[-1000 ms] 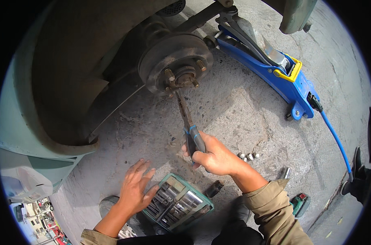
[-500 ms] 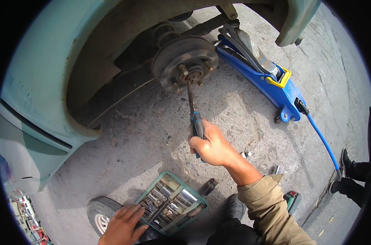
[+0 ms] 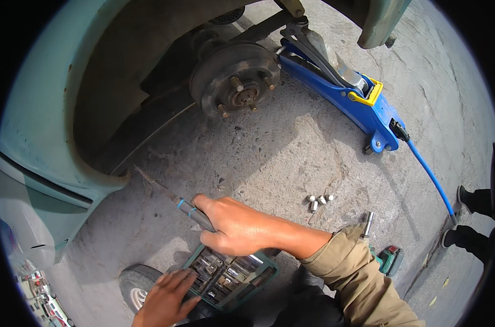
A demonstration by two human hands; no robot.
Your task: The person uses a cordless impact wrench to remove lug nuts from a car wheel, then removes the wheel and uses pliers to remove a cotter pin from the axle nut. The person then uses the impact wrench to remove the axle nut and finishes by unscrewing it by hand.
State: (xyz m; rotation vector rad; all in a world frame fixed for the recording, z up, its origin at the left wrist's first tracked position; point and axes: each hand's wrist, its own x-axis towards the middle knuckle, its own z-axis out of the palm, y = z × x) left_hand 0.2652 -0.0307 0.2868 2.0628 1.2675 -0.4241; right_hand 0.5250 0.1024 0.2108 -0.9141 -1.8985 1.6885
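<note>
My right hand point(image 3: 239, 226) is closed around the dark handles of a pair of long-nose pliers point(image 3: 187, 209). The pliers have blue trim, and their long jaws point up and left over the concrete, touching nothing. Under this hand lies an open green case point(image 3: 276, 267) of metal sockets, its top corner partly covered. My left hand point(image 3: 164, 300) rests palm down with loose fingers at the case's left edge, holding nothing. Farther off is the bare wheel hub point(image 3: 246, 97) with several studs, on a rusty brake drum point(image 3: 220, 73).
A blue floor jack point(image 3: 334, 95) stands right of the hub. Several lug nuts point(image 3: 314, 206), a long socket point(image 3: 369, 223) and a green power tool point(image 3: 389, 260) lie on the ground. The car's pale green fender point(image 3: 45, 114) fills the left, with a wheel point(image 3: 128, 278) below it.
My right hand has drawn the pliers off the hub, back and left toward the socket case, and turned them leftward. The lug nuts have come into fuller view. My left hand has barely moved.
</note>
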